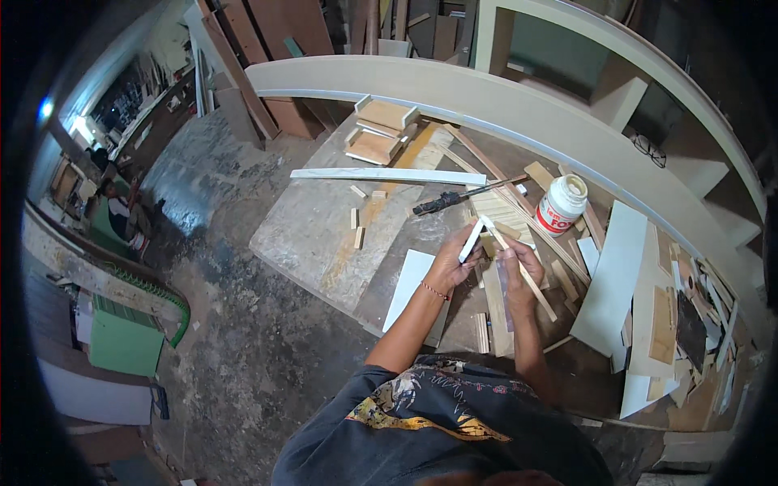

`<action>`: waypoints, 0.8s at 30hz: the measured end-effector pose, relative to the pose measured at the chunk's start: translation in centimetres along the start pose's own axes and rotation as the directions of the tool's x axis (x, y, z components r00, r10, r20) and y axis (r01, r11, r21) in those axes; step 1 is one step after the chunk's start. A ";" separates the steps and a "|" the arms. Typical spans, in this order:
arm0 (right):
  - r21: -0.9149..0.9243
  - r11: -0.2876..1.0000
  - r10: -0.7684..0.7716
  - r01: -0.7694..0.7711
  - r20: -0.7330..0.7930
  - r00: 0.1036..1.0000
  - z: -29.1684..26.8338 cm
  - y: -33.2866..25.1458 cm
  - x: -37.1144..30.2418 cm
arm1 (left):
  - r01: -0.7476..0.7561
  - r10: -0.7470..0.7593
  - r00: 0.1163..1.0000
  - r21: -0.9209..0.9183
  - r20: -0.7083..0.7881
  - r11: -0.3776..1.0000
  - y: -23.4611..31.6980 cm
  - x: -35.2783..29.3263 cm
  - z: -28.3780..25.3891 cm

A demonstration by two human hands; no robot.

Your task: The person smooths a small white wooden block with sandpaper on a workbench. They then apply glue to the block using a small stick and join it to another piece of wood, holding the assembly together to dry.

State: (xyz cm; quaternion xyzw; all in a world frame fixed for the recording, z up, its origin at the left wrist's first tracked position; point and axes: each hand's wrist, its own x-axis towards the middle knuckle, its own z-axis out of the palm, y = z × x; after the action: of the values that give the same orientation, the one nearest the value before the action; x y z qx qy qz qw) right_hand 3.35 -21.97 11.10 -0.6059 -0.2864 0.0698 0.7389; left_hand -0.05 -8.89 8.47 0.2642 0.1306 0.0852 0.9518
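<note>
My left hand [455,264] is closed round a short white-faced strip [472,240]. In my right hand [525,261] is a longer, pale wooden strip [532,283], slanting down to the right. The upper ends of the two strips meet above my hands in a narrow peak; whether they are joined, I cannot tell. Both hands are over the near part of the worktable [300,231]. Just beyond them lies a black-handled tool with a long bar [440,202]. To the right stands an uncapped white jar [561,204] with a red-marked label.
Small wooden blocks [354,217] lie left of my hands. A long white board [389,175] crosses the table before two shallow wooden trays [379,146]. Offcuts and white panels [613,275] crowd the right side. A large curved frame [454,87] borders the back. One person [126,212] sits far left.
</note>
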 end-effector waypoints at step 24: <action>0.083 0.994 -0.073 0.066 0.089 0.993 0.2 0.4 -1.4 | -0.043 0.044 0.997 0.007 -0.063 0.999 0.5 -0.5 0.9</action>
State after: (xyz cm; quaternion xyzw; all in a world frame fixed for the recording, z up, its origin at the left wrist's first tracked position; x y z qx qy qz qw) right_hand 2.24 -22.34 10.29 -0.5618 -0.3380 0.0832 0.7505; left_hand -0.29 -8.97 9.54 0.2668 0.1552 0.1138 0.9444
